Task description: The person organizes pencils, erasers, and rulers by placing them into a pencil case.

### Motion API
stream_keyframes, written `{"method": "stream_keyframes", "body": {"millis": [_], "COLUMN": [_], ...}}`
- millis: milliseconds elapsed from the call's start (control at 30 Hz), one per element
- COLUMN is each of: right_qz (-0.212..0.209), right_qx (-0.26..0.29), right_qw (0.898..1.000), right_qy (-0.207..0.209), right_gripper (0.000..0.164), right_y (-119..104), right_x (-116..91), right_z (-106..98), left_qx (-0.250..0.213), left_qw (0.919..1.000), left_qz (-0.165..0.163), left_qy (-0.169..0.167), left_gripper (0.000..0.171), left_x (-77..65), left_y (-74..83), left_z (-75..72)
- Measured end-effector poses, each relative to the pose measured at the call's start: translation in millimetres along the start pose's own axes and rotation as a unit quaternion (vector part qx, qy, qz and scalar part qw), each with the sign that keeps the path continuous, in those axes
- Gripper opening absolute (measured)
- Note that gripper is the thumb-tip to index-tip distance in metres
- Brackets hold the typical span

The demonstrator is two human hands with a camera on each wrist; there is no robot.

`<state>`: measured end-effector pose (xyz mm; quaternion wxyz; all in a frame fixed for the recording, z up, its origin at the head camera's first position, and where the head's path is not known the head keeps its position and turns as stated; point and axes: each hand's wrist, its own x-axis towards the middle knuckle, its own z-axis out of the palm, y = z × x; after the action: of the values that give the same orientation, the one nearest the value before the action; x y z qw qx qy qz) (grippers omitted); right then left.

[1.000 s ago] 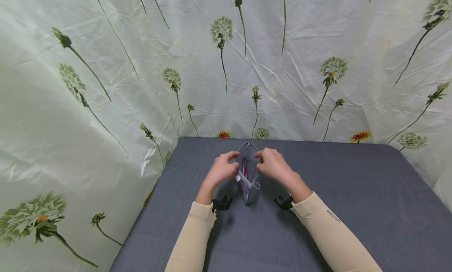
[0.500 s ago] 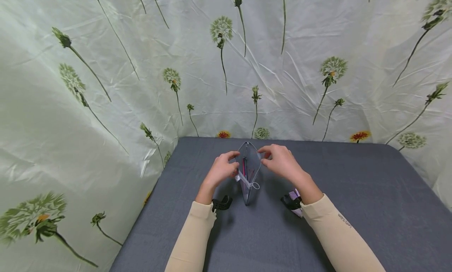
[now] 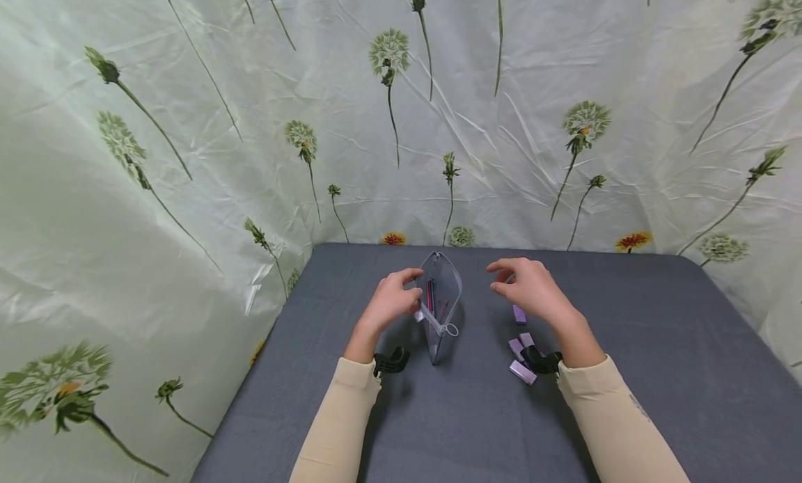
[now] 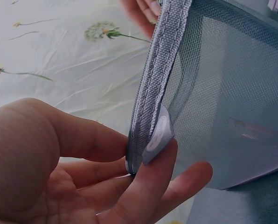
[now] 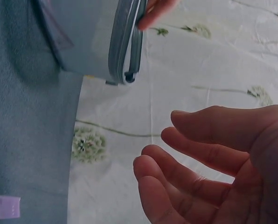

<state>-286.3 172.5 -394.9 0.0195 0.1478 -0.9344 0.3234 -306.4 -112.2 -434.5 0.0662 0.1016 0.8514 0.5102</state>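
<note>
A grey mesh zip pouch [image 3: 450, 288] stands upright on the table with its mouth spread. My left hand [image 3: 395, 298] pinches its left rim between thumb and fingers. In the left wrist view the fingers touch the zipper edge beside a small white tag [image 4: 160, 135]. Thin pencil-like sticks [image 3: 430, 295], red and dark, show inside the pouch. My right hand [image 3: 531, 288] hovers to the right, apart from the pouch, its fingers loosely bent around nothing. Below that hand lies a small purple block [image 3: 519, 314].
More small purple blocks [image 3: 523, 373] lie near the right wrist, partly hidden by its black strap [image 3: 540, 361]. A ring-shaped zipper pull [image 3: 451, 330] hangs at the pouch's near end. A floral sheet [image 3: 351, 121] hangs behind the grey table [image 3: 464, 427].
My right hand has let go of the pouch's right rim and moved right. The purple blocks beneath that arm have come into view. My left hand stays on the left rim.
</note>
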Motion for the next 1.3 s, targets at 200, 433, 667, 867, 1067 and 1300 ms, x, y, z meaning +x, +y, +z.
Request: {"method": "stream_keyframes", "body": {"millis": [200, 433, 667, 867, 1067, 1300], "right_qz": [0.016, 0.036, 0.047, 0.054, 0.063, 0.086], "right_qx": [0.008, 0.010, -0.004, -0.013, -0.006, -0.020], "right_qw": [1.000, 0.999, 0.999, 0.998, 0.996, 0.994], "right_qy": [-0.002, -0.013, -0.023, -0.040, -0.064, -0.068], "right_gripper": [0.035, 0.036, 0.039, 0.042, 0.046, 0.047], "right_y": [12.6, 27.0, 43.0, 53.2, 58.9, 62.3], "right_x": [-2.9, -4.3, -0.9, -0.8, -1.5, 0.4], "right_z": [-3.4, -2.3, -0.3, 3.7, 8.6, 11.6], "left_qx": [0.003, 0.008, 0.011, 0.010, 0.006, 0.008], "left_qw": [1.0000, 1.0000, 0.9999, 0.9999, 0.9999, 1.0000], "left_qz": [0.000, 0.002, 0.007, -0.002, -0.010, -0.002], "left_qy": [0.004, 0.005, 0.006, 0.004, 0.000, -0.002], "left_gripper": [0.050, 0.050, 0.050, 0.050, 0.049, 0.049], "left_x": [-1.0, -0.7, 0.5, 0.9, -0.5, 0.2], "left_y": [0.7, -0.3, 0.5, -0.7, -1.6, -0.6], "left_z": [-1.3, -1.7, -1.8, -1.2, -1.3, -3.5]}}
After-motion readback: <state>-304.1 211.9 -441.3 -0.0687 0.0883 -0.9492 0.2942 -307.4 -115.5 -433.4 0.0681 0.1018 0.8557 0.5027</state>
